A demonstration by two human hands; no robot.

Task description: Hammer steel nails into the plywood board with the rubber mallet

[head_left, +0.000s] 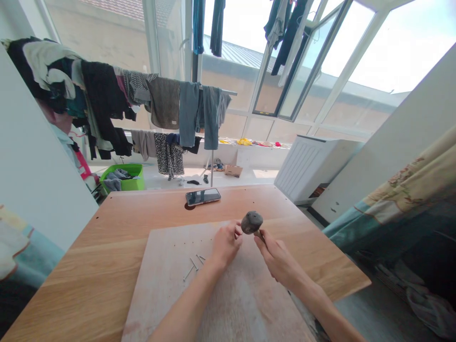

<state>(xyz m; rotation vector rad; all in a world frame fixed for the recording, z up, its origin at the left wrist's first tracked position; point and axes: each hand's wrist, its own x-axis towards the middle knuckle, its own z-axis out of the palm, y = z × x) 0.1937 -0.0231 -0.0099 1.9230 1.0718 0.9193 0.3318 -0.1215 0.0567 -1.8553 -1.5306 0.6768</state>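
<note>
My right hand (272,251) is wrapped round the handle of a hammer (252,222). Its dark, blunt head is raised above the far right part of a pale wooden board (167,294). Just left of the hammer head, my left hand (227,243) rests at the board with its fingers pinched together; whatever they hold is too small or hidden to make out. Several loose nails (192,264) lie on the board to the left of my left wrist. Beyond them runs a row of small dark dots on the board's surface.
The board lies on a wooden table (92,256). A phone (203,196) sits near the table's far edge, beside a dark round hole. Behind are a clothes rack with laundry (164,102), a green basket (137,183) and a white ribbed cabinet (302,164). A curtain (384,204) hangs on the right.
</note>
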